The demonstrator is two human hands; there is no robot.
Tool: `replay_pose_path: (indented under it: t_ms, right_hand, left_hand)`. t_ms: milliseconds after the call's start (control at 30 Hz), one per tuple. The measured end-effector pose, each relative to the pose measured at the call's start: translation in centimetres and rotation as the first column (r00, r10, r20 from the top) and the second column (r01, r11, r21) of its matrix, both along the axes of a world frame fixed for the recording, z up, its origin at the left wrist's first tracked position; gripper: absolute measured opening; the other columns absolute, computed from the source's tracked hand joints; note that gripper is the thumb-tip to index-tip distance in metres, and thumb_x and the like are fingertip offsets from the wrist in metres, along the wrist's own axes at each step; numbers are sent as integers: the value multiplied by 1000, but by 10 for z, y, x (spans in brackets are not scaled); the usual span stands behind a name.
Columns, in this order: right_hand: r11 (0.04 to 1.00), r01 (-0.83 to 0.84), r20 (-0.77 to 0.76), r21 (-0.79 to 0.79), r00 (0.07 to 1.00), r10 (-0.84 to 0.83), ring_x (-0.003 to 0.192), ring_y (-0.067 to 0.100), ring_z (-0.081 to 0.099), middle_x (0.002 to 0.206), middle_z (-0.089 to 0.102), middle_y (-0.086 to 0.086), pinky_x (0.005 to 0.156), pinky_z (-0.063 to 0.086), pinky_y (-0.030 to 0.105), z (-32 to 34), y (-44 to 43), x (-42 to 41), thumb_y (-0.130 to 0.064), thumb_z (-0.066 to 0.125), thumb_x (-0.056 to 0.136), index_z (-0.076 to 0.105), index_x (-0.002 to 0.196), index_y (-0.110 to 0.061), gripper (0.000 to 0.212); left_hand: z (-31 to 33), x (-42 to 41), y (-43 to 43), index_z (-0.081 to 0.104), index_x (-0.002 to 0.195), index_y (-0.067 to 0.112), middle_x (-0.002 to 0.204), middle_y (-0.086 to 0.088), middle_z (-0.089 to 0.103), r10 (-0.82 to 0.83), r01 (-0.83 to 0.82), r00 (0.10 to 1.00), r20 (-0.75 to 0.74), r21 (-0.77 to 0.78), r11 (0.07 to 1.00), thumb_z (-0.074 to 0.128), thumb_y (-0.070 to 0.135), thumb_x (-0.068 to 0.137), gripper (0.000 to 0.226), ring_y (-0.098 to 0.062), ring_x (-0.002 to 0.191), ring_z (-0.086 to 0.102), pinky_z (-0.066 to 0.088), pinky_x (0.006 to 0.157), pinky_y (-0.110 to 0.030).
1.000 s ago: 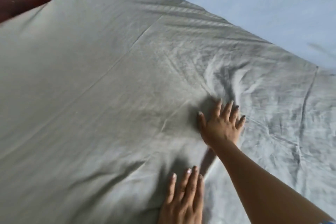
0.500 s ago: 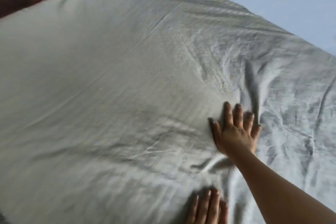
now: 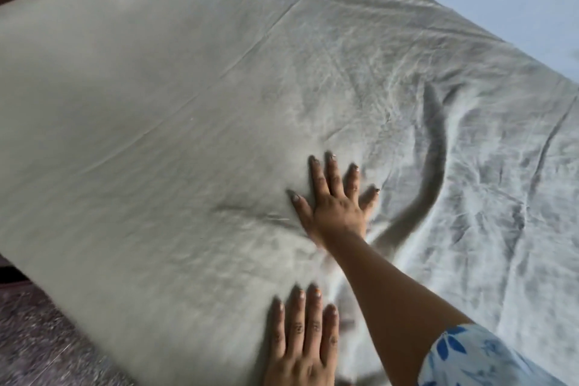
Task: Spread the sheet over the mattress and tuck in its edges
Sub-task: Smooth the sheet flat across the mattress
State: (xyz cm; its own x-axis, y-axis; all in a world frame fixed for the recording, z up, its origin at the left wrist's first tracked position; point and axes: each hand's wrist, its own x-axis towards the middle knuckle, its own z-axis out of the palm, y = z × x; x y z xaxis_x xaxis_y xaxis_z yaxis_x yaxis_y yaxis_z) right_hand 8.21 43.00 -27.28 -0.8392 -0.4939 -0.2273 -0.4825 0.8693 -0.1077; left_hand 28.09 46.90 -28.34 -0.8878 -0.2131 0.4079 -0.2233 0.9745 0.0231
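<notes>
Head view shows the left hand (image 3: pixel 301 340) and right hand (image 3: pixel 336 208) pressing flat, fingers straight, on the sheet (image 3: pixel 156 103), seemingly to smooth wrinkles.

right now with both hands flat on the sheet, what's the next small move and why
Probably sweep the right hand rightward over the sheet into the deep curved fold beside its fingers, with the left hand pressing flat as an anchor. The sheet's left part looks smooth, while the part right of that hand is crumpled, so smoothing seems needed there.
</notes>
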Motion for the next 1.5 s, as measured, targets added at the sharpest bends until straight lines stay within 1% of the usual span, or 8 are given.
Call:
replay_pose_path:
  t_ms: [100,267,500,700,1033,1267,1400,1500]
  right_hand:
    - [993,119,8,14,993,-119,144,22,-21,153,-24,-23,106,-9,68,2,57,12,-86,2,74,-23,137,-57,74]
    - [929,346,47,131,934,-355,144,20,-19,152,-25,-24,107,-7,68,10,140,41,-86,-3,71,-27,133,-59,72]
    - [917,373,-9,140,927,-375,144,27,-19,158,-16,-7,103,-15,67,34,154,32,-74,4,80,-18,146,-39,77]
    - [918,394,9,44,919,-394,145,25,-13,159,-11,-12,107,-6,69,23,153,-42,-55,17,95,-7,148,-40,60]
    - [935,350,-11,65,937,-350,145,22,-11,157,-14,-15,114,-8,55,0,275,-23,-81,1,77,-19,139,-55,69]
    - [968,251,-140,-8,958,-250,147,22,-2,160,5,3,116,-4,52,32,277,-100,-58,24,93,9,152,-16,74]
    - [997,-64,-56,42,996,67,147,19,-6,160,-5,0,117,-4,43,23,259,-133,-51,27,96,3,152,-15,71]
    - [994,-111,-19,9,994,111,146,17,-9,160,-9,-3,118,-5,39,1,272,-128,-61,17,93,-3,152,-18,76]
  left_hand:
    - [0,-1,9,53,97,22,92,2,74,-68,69,997,28,-53,996,49,35,87,17,-17,93,69,47,83,-43]
    - [-12,21,60,46,101,25,116,0,54,-116,109,992,-41,-148,983,33,27,96,14,-18,119,51,33,100,-47]
    - [26,31,73,56,109,19,108,5,71,-166,167,986,-26,206,964,31,22,97,28,-10,97,68,23,106,-46]
    - [38,-18,88,62,124,13,137,-9,53,-272,199,939,212,312,929,58,66,46,95,-29,125,51,26,100,-55]
    - [10,-27,202,61,103,17,103,2,72,-327,296,927,182,177,939,40,22,88,26,-20,97,68,40,93,-47]
    - [42,-99,200,43,139,3,150,-16,34,-213,59,915,344,407,911,44,56,75,82,-33,138,33,19,111,-59]
    - [30,-129,217,13,149,1,157,-19,1,-99,-95,850,517,336,937,32,57,82,89,-37,145,-3,2,114,-59]
    - [23,-122,236,17,147,-3,156,-22,6,-95,-122,849,520,369,922,37,54,82,88,-36,145,0,8,115,-56]
